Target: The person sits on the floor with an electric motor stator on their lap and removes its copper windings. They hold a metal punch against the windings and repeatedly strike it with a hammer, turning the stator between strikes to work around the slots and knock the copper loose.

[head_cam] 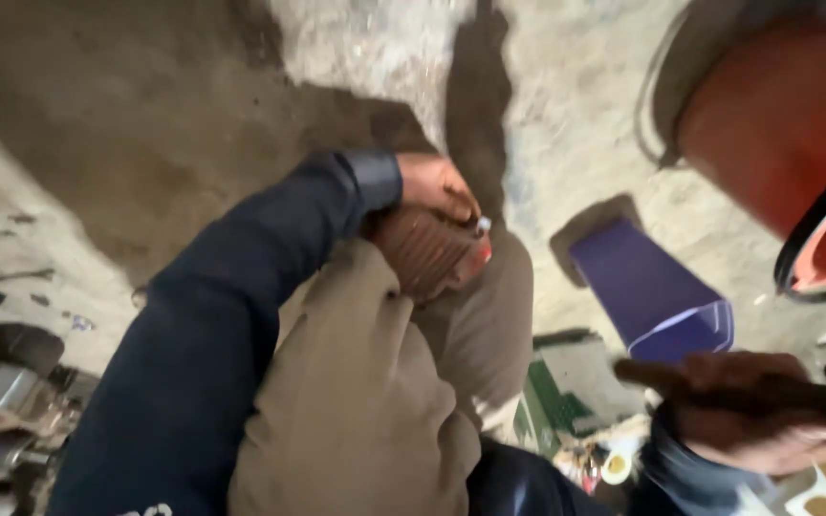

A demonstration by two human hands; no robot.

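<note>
Dusty floor; left hand (pixel 437 186) grips upright ribbed cup (pixel 427 250).

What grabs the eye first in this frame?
Centre frame, the left hand, in a dark blue sleeve, presses a ribbed reddish-brown object against the person's tan-trousered knee. To the right a purple container lies tipped on the concrete floor, with an orange bucket at top right. The right hand sits blurred at lower right.

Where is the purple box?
In the head view, the purple box lies on the dusty ground right of the middle, below the red bucket and just above the person's right hand.
</note>
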